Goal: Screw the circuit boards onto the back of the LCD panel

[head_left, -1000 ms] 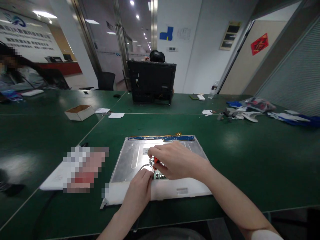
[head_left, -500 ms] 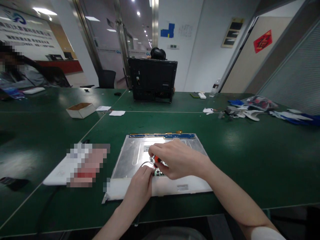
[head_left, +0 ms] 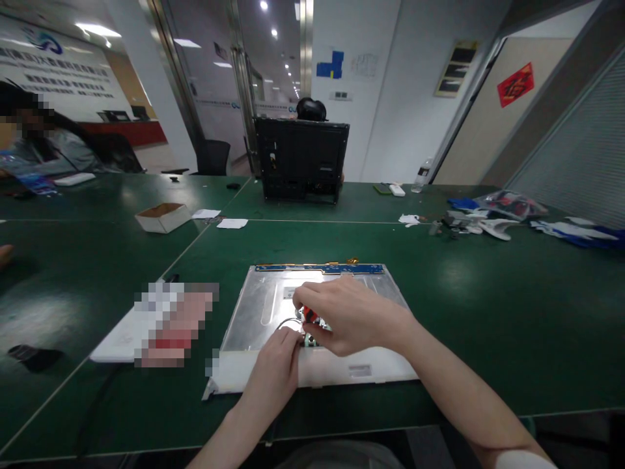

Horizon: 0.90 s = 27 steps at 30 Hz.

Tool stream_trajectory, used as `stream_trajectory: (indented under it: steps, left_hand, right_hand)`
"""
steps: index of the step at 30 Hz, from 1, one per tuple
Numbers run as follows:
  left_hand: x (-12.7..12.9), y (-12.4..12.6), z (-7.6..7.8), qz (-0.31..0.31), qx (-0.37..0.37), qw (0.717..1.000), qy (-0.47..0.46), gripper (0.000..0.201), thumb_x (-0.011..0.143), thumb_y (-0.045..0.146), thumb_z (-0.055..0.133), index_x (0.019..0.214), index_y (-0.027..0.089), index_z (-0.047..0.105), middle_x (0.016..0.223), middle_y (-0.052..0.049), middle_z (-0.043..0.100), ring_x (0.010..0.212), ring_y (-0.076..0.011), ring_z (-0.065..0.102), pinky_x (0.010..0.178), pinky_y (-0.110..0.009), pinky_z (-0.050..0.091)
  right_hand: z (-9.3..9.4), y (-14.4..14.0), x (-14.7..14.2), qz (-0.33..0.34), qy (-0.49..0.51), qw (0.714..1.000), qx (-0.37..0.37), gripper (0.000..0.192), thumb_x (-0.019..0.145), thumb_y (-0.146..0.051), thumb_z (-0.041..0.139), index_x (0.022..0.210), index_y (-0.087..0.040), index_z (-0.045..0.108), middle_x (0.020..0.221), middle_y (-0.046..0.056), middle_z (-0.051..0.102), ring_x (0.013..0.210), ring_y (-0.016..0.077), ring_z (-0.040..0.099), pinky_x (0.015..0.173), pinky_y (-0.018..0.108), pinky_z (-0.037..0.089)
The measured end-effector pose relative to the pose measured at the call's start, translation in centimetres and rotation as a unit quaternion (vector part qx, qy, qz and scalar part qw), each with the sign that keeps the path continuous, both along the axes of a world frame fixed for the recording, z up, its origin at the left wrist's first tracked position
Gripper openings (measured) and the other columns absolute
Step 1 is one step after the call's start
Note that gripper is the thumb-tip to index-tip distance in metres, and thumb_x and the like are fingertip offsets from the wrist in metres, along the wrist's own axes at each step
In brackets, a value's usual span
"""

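Observation:
In front of me a flat display panel (head_left: 239,335) lies back side up, its metal surface facing me, with a white strip along the near edge. A thin blue circuit board (head_left: 366,268) runs along its far edge. My right hand (head_left: 354,316) is closed around a screwdriver (head_left: 309,316) with a red and black handle, held over a small green circuit board (head_left: 311,341). That hand covers much of the small board and hides the tool's tip. My left hand (head_left: 277,360) pinches at the board's left edge, beside a thin dark cable (head_left: 288,320); its fingertips are partly hidden.
On the left lie a white device (head_left: 114,342) beside a blurred-out patch and a black object (head_left: 34,357). Farther back stand an open box (head_left: 163,218) and a black monitor-like unit (head_left: 300,159). Gloves and bags (head_left: 498,212) lie right. Another person (head_left: 63,150) sits left.
The camera view has shifted slightly, so everything sits a little lower and to the right. Both hands keep nearly the same place on the panel. Someone's fingertips now show at the left edge.

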<state>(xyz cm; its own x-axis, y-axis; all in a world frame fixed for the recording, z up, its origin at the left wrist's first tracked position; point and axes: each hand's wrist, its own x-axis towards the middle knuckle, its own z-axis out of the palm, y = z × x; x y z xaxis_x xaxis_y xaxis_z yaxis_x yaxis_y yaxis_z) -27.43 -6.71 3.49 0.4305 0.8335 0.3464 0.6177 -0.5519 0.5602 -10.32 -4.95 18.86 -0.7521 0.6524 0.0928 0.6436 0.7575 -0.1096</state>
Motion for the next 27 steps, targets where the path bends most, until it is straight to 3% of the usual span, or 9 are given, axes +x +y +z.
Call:
stream_trajectory:
  steps: [5, 9, 12, 20, 27]
  left_hand:
    - [-0.22, -0.19, 0.24, -0.002, -0.008, 1.0, -0.014, 0.019, 0.085, 0.009, 0.038, 0.089, 0.018, 0.055, 0.088, -0.008, 0.059, 0.084, -0.0223, 0.056, 0.072, -0.037, 0.047]
    - [-0.03, -0.08, 0.2, -0.003, 0.006, 1.0, -0.013, 0.02, 0.084, 0.008, 0.04, 0.091, 0.018, 0.056, 0.092, -0.008, 0.06, 0.087, -0.0223, 0.057, 0.074, -0.037, 0.048]
    - [0.23, 0.12, 0.0, -0.004, 0.028, 1.0, -0.008, 0.02, 0.084, 0.008, 0.04, 0.092, 0.018, 0.055, 0.092, -0.009, 0.06, 0.088, -0.0231, 0.057, 0.075, -0.038, 0.048]
    - [0.72, 0.38, -0.01, 0.003, 0.016, 0.999, 0.03, 0.02, 0.082, 0.006, 0.037, 0.089, 0.016, 0.052, 0.089, -0.01, 0.057, 0.086, -0.0255, 0.055, 0.072, -0.041, 0.048]
    - [0.61, 0.37, -0.54, 0.008, 0.055, 0.998, 0.022, 0.023, 0.078, 0.003, 0.038, 0.088, 0.017, 0.053, 0.086, -0.009, 0.057, 0.085, -0.0255, 0.057, 0.073, -0.041, 0.049]
  right_hand:
    - [0.04, -0.23, -0.4, -0.002, -0.01, 0.999, 0.032, 0.015, 0.085, -0.023, 0.045, 0.098, -0.017, 0.05, 0.087, 0.005, 0.064, 0.068, 0.0143, 0.055, 0.052, 0.027, 0.024]
    - [-0.21, -0.12, -0.49, -0.021, -0.027, 0.997, 0.07, 0.018, 0.089, -0.034, 0.046, 0.095, -0.018, 0.052, 0.078, 0.003, 0.065, 0.065, 0.015, 0.056, 0.052, 0.028, 0.02]
    - [-0.24, 0.02, -0.17, -0.018, -0.03, 0.998, 0.057, 0.022, 0.089, -0.039, 0.048, 0.09, -0.018, 0.052, 0.079, 0.004, 0.065, 0.067, 0.0151, 0.056, 0.051, 0.028, 0.021]
    - [-0.11, -0.04, 0.03, -0.004, -0.012, 0.999, 0.035, 0.014, 0.084, -0.022, 0.045, 0.098, -0.017, 0.048, 0.087, 0.003, 0.065, 0.065, 0.0144, 0.054, 0.05, 0.027, 0.023]
    - [-0.58, 0.21, -0.7, -0.033, -0.04, 0.997, 0.052, 0.028, 0.089, -0.044, 0.045, 0.098, -0.018, 0.053, 0.078, 0.006, 0.066, 0.066, 0.0169, 0.057, 0.052, 0.029, 0.022]
